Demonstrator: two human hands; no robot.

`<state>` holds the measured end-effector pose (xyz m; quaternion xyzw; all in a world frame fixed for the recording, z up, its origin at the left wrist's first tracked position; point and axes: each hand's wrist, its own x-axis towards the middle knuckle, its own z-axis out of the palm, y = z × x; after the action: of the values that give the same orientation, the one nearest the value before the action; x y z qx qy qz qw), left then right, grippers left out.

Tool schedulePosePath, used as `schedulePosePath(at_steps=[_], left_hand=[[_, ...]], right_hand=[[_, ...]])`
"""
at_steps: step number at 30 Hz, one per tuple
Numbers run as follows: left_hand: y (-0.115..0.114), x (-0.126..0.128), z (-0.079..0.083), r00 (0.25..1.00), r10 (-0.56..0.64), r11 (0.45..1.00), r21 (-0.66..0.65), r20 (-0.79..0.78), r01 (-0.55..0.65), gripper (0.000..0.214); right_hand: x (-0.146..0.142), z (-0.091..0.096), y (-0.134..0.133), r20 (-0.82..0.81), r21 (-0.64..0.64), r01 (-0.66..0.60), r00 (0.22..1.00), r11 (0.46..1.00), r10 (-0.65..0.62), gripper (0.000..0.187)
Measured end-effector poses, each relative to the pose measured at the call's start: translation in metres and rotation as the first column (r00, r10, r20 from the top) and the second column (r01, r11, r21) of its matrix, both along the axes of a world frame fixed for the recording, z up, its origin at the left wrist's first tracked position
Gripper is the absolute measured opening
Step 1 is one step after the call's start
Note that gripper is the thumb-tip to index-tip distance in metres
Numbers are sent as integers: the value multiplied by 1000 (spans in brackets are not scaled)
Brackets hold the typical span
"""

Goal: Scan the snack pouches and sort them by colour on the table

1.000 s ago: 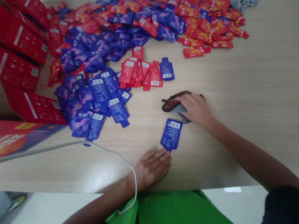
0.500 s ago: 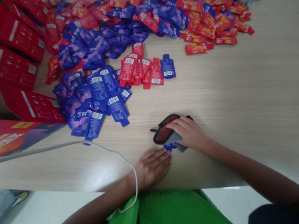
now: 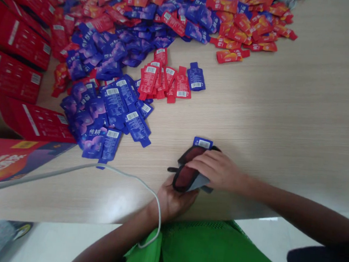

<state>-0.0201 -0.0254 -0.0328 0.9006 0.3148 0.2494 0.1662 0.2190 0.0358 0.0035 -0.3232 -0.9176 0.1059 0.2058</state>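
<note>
On the pale wooden table (image 3: 270,115), the right hand (image 3: 220,171) clamps a red, black-edged pad (image 3: 185,177); drag may shift the flat blue pouch (image 3: 203,143) beneath. I cannot tell left hand's (image 3: 171,200) grip.

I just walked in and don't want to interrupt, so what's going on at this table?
A person's right hand holds a dark-rimmed red and grey item over a blue sachet, whose barcoded end shows beyond it. The left hand is partly covered by that item, so its grip can't be made out. Farther across the table lies a big mixed pile of red and blue sachets, with red boxes at the left.
</note>
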Motion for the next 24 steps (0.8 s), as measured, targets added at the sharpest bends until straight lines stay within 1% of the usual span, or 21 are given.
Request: schedulePosePath(at_steps=[1,2,3,5,7,9,11,12,14,17,19,21,24], left_hand=[[0,0,0,1000,4,1000,-6,5,-4,18],[1,0,0,1000,-2,1000,-10,11,2,18],[1,0,0,1000,-20,1000,-10,14,20,20],[4,0,2,999,-49,999,0,22,49,26],[7,1,4,999,-50,999,18,19,50,26],[10,3,9,999,-40,999,30,9,40,23],[14,7,15,1000,-20,1000,22,-10,20,20],[17,10,19,1000,-2,1000,14,-25,2,21],[22,19,25,996,55,998,-5,-74,-56,29],[29,35,28,966,162,984,-35,-203,-172,59],[33,46,26,934,222,966,-67,-281,-250,79],[39,55,24,909,260,946,-101,-326,-307,95],[46,64,24,887,274,923,-157,-371,-350,104]], right_hand=[[-3,-7,-5,25,-25,-21,999,999,21,31],[-4,-15,-5,40,-39,-15,999,999,17,30],[-2,-21,1,46,-40,8,999,999,-6,30],[8,-28,25,69,-13,78,995,997,-77,35],[25,-27,56,109,39,155,981,987,-158,40],[44,-22,85,140,91,255,954,963,-266,43],[61,-14,101,103,128,388,910,913,-401,44],[68,-12,103,58,131,454,884,881,-464,45],[80,-11,98,-58,104,570,822,815,-567,46],[93,-21,79,-184,26,665,737,746,-650,46],[99,-31,66,-218,-31,703,689,710,-692,44],[104,-40,57,-229,-88,723,655,685,-720,43],[108,-47,51,-241,-166,748,602,643,-762,45]])
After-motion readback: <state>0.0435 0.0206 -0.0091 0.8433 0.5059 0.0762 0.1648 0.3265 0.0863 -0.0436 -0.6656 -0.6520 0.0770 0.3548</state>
